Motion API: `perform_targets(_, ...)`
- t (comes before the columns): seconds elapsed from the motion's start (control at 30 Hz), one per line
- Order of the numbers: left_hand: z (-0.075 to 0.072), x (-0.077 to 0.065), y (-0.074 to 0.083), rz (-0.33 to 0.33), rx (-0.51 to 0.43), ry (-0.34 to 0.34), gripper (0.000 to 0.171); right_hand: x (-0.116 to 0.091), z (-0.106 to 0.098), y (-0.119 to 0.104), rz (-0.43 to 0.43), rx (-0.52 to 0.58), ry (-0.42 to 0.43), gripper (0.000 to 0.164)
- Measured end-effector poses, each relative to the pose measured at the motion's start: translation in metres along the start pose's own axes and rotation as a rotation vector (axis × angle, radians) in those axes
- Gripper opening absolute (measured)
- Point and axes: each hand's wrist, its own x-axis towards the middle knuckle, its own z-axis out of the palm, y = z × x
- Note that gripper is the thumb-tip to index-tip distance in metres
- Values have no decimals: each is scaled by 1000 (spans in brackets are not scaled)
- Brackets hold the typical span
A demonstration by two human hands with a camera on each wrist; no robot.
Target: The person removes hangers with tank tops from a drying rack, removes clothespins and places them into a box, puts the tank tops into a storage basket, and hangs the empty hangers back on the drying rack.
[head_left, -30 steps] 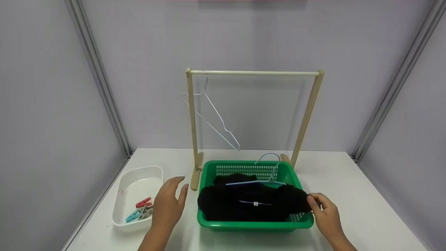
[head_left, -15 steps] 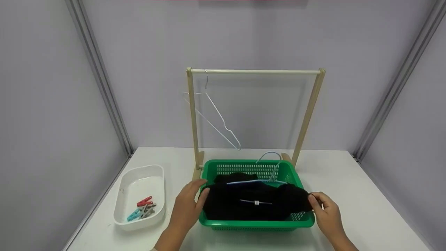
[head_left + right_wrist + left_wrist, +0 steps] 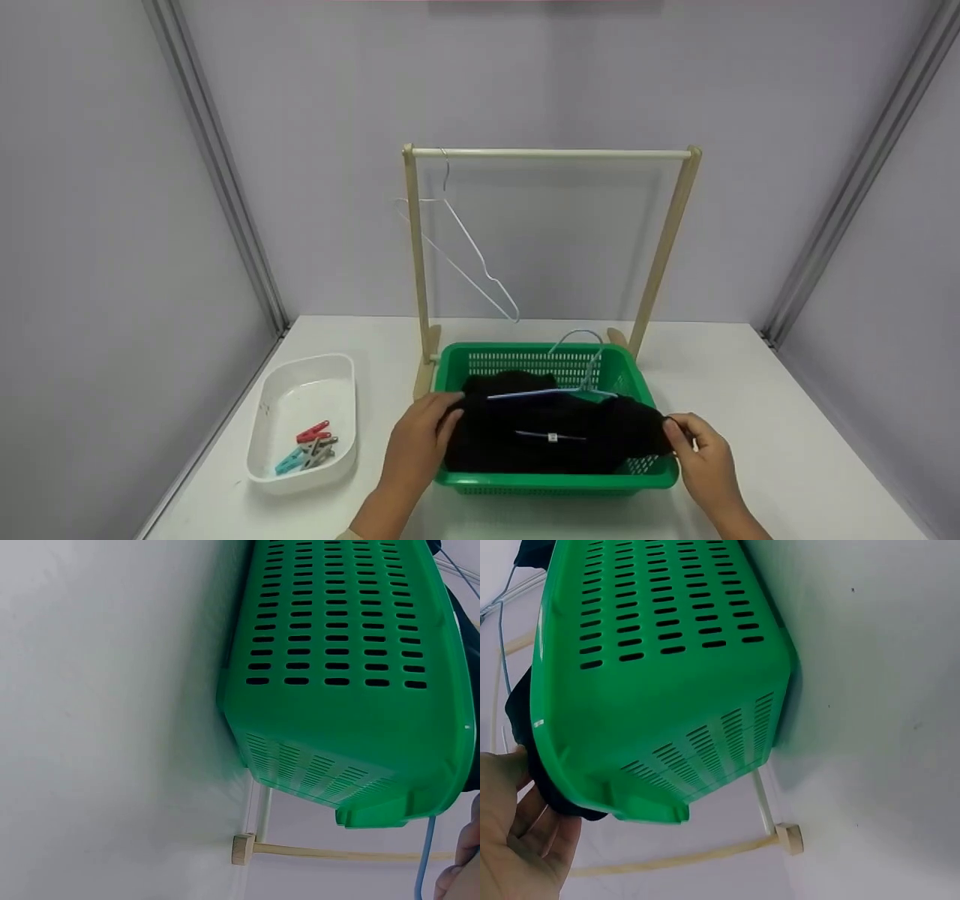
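A black shirt (image 3: pixel 540 454) with a small white neck label lies bunched in a green plastic basket (image 3: pixel 555 481). My left hand (image 3: pixel 421 442) pinches its left edge between thumb and fingers; in the left wrist view, dark cloth shows between the thumb and fingers at the basket rim. At the opposite end, my right hand (image 3: pixel 703 454) holds the shirt's right edge over the rim. A light blue hanger (image 3: pixel 525 393) lies across the shirt, its hook rising above the basket's back rim. Part of this hanger is hidden by cloth. Only some fingers of the right hand show in the right wrist view.
Behind the basket stands a wooden rack (image 3: pixel 551 154) with a white hanger (image 3: pixel 480 259) on the left of its bar. Left of the basket sits a white tray (image 3: pixel 262 420) with red, blue and grey clothespins (image 3: pixel 307 452). Walls enclose the table.
My left hand has moved right from beside the white tray, taken hold of the shirt's left edge and drawn it slightly inward. The right hand has stayed at its edge.
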Motion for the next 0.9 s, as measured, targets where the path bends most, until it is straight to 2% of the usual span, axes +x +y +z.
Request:
perform_targets(0.23, 7, 0, -1, 13, 37, 85, 16, -2, -1, -6, -26, 10, -4, 12)
perform_targets(0.43, 9, 1, -1, 21, 42, 124, 14, -2, -2, -3, -158, -6, 39, 10)
perform_targets(0.53, 10, 0, -1, 14, 42, 127, 13, -2, -4, 0, -197, -20, 45, 13)
perform_targets(0.9, 10, 1, 0, 22, 22, 130, 12, -3, -11, 1, -161, 1, -13, 22)
